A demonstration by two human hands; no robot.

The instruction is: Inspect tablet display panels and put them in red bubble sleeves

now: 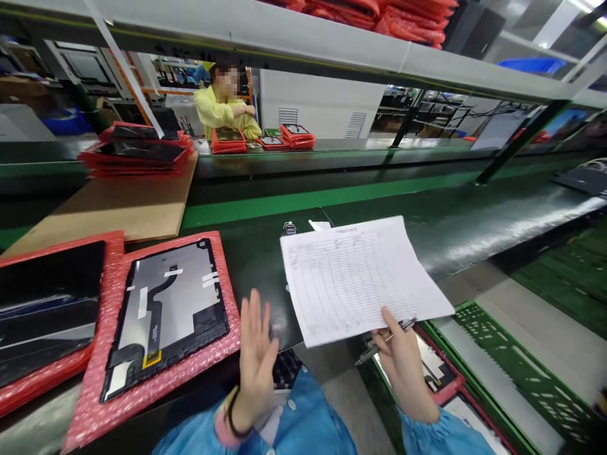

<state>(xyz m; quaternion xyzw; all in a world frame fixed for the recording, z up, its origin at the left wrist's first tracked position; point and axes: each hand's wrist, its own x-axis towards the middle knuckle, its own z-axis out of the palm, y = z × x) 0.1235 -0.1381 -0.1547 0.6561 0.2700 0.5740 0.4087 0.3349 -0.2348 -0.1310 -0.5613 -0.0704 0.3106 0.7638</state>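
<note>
My right hand [403, 366] grips a printed paper form [355, 278] by its lower edge, together with a pen [386, 340] pinched under the thumb. The sheet is lifted above the dark bench. My left hand [256, 357] is raised flat with fingers apart and holds nothing; it hovers just right of a grey display panel [168, 309] lying back-up on red bubble wrap [142, 392]. A second panel with a black face [42, 303] lies on red wrap further left.
A cardboard sheet [118, 205] and a stack of red-wrapped panels [137, 151] sit at the back left. A person in yellow [222, 110] works across the green conveyor [332, 193]. Green trays [516, 373] stand low on the right. An overhead shelf [332, 44] carries red bags.
</note>
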